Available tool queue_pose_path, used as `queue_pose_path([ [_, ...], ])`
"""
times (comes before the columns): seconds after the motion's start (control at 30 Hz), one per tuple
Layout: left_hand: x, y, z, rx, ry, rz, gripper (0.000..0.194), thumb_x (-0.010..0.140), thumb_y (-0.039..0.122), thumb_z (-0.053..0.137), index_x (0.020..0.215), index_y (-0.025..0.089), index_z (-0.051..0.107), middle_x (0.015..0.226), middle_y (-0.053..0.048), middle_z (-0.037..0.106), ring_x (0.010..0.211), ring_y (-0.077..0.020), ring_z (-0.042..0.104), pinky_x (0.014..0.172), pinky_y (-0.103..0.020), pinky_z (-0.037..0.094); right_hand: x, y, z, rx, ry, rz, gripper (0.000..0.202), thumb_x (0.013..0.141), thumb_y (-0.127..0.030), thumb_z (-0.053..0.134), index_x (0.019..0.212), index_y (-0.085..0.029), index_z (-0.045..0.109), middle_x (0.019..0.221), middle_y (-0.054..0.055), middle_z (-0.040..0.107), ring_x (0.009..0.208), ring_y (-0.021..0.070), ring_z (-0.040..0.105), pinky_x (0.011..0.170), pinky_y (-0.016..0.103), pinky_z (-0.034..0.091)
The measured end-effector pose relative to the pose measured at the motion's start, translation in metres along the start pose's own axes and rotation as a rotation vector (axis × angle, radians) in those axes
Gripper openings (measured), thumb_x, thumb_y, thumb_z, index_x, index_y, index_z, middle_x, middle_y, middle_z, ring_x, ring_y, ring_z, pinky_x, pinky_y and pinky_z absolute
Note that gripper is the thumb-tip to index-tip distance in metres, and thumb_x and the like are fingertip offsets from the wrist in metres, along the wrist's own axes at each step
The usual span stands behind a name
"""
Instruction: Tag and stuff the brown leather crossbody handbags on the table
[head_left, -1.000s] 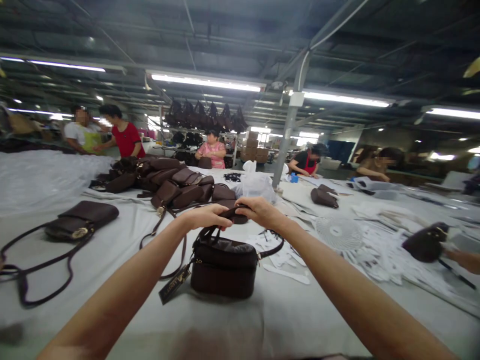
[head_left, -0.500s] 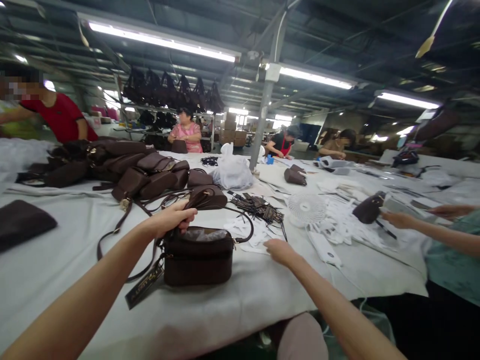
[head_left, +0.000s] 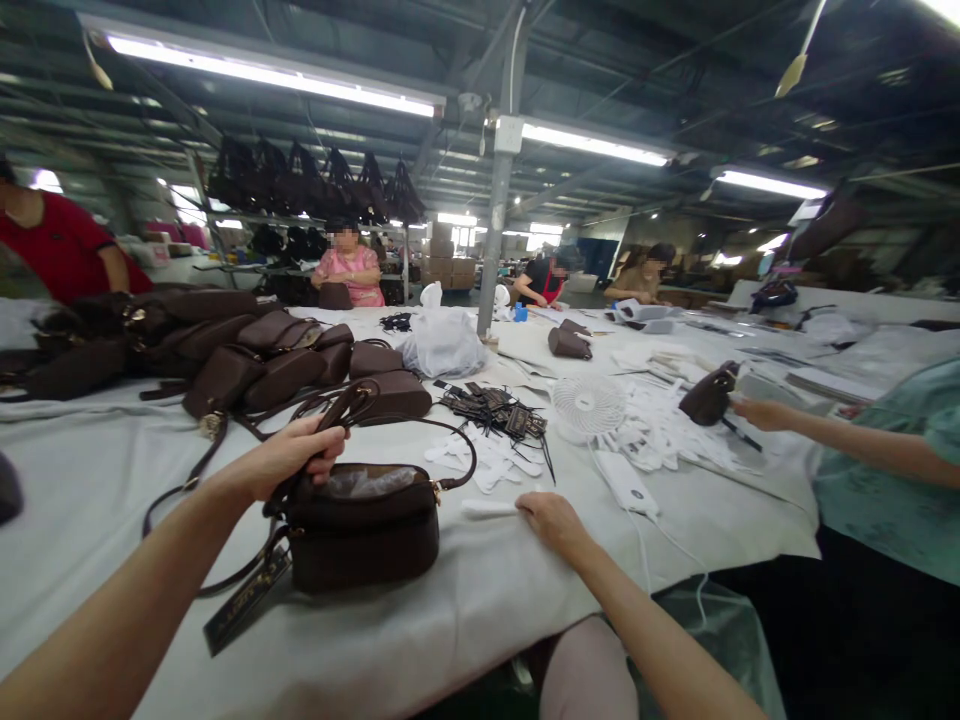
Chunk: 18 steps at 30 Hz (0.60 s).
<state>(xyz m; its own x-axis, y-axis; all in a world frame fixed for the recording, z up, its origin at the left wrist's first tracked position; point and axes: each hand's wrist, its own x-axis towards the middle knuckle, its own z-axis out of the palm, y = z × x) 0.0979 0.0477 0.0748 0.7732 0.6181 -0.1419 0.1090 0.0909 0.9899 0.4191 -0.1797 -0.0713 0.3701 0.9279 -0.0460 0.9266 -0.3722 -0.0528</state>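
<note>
My left hand (head_left: 296,455) is closed around the strap of a dark brown handbag (head_left: 365,550). The bag stands upright on the covered table with its top open and clear plastic (head_left: 375,482) showing inside. A dark hang tag (head_left: 247,600) with gold lettering dangles at its left end, and one handle arches up at its right. To the right of the bag, my right hand (head_left: 553,520) pinches a thin white strip (head_left: 489,508) just over the cloth. Behind that strip lie loose white pieces (head_left: 487,458) and a pile of black tags with cords (head_left: 499,410).
Brown bags (head_left: 247,365) are heaped at the left rear. A white plastic bag (head_left: 442,342) sits by a metal post (head_left: 495,220). Right of the tags lie a white fan (head_left: 589,405) and more white strips (head_left: 656,425). A co-worker's hand (head_left: 761,412) is near a brown bag at right.
My right hand has drawn a white strip toward me, away from the loose white pieces. My left hand still grips the strap. The whole view has shifted, so things appear further left.
</note>
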Motion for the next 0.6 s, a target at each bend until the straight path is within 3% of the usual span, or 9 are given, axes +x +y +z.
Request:
queue_pose_path([
  [0.33, 0.003, -0.001, -0.002, 0.007, 0.002, 0.003, 0.040, 0.067, 0.040, 0.078, 0.079, 0.017, 0.047, 0.058, 0.009, 0.043, 0.044, -0.0024, 0.034, 0.042, -0.017, 0.033, 0.009, 0.023, -0.006, 0.254, 0.055, -0.068, 0.030, 0.083, -0.015, 0.049, 0.098, -0.022, 0.075, 0.097, 0.004, 0.077, 0.093, 0.0184, 0.068, 0.085, 0.026, 0.046],
  [0.6, 0.003, 0.001, 0.001, 0.017, 0.034, -0.008, 0.042, 0.066, 0.041, 0.079, 0.081, 0.018, 0.048, 0.059, 0.009, 0.044, 0.044, -0.0029, 0.034, 0.042, -0.017, 0.033, 0.010, 0.030, -0.007, 0.322, 0.065, -0.083, 0.027, 0.082, -0.016, 0.053, 0.095, -0.023, 0.075, 0.097, 0.002, 0.077, 0.093, 0.0182, 0.069, 0.086, 0.027, 0.047],
])
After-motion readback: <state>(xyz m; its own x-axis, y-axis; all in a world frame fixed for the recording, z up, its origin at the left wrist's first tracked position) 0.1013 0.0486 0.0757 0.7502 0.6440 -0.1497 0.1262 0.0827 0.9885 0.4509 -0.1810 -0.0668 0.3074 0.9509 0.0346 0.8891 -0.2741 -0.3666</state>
